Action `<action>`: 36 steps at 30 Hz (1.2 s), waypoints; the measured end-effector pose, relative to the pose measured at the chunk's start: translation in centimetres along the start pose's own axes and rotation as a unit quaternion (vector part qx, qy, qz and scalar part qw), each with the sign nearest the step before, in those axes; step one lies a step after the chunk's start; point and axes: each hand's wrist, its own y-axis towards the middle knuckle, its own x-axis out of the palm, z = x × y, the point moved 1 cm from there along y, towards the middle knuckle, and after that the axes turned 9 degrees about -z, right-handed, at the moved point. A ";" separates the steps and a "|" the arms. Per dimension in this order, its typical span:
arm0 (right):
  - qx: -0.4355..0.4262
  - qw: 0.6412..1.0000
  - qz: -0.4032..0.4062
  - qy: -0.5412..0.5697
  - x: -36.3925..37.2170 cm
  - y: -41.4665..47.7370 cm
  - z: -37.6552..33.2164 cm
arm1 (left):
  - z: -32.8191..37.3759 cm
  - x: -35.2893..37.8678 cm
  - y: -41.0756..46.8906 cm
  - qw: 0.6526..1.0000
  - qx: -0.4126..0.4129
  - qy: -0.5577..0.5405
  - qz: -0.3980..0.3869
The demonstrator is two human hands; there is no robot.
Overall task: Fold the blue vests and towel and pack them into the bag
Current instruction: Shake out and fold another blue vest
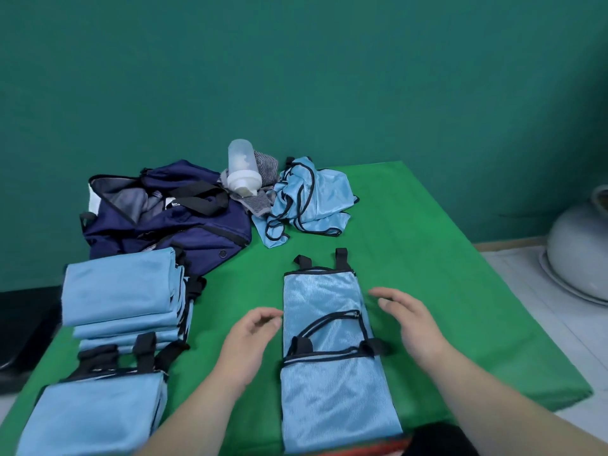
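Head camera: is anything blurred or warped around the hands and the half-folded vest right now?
Head view: left hand and right hand slightly motion-smeared; vest weave sharp, faint sheen up top; lighting soft, no hard shadows on the table; wide-angle stretch toward the corners.

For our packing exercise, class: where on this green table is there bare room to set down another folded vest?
The widest bare patch lies right of the flat vest, out to the right edge of the table. A smaller one sits between that vest and the crumpled vests. The left is crowded: folded stacks run to the bag.
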 end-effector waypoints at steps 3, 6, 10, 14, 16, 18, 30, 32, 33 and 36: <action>-0.011 0.998 -0.018 -0.057 0.2 -2.6 -1.1 | -0.8 0.3 -2.7 0.993 0.007 0.115 -0.028; -0.022 0.954 -0.081 -0.287 0.9 -4.5 -1.4 | -1.3 0.9 -4.3 0.966 0.004 0.253 -0.059; -0.041 0.841 -0.140 -0.521 3.0 -5.2 -0.7 | -0.7 2.0 -5.4 0.954 0.022 0.297 -0.034; -0.005 0.811 -0.117 -0.574 3.9 -5.0 0.2 | 0.1 3.1 -5.4 0.947 0.020 0.320 -0.019; -0.023 0.795 -0.106 -0.597 4.1 -4.8 0.1 | 0.4 3.5 -5.4 0.943 0.023 0.331 -0.005; -0.029 0.787 -0.104 -0.607 4.3 -4.6 -0.1 | 0.7 3.8 -5.4 0.949 0.022 0.315 0.008; 0.044 0.912 -0.140 -0.384 2.7 -3.4 -3.0 | 2.6 2.4 -4.7 0.995 -0.003 0.103 0.006; 0.030 0.922 -0.149 -0.355 2.1 -2.8 -4.1 | 3.3 1.8 -4.1 0.997 0.007 0.075 0.015; 0.022 0.931 -0.150 -0.331 1.8 -2.4 -4.8 | 3.7 1.6 -3.6 0.998 0.011 0.064 0.020; 0.012 0.969 -0.134 -0.207 1.3 -0.7 -6.0 | 4.8 0.9 -1.8 0.998 0.025 0.045 0.041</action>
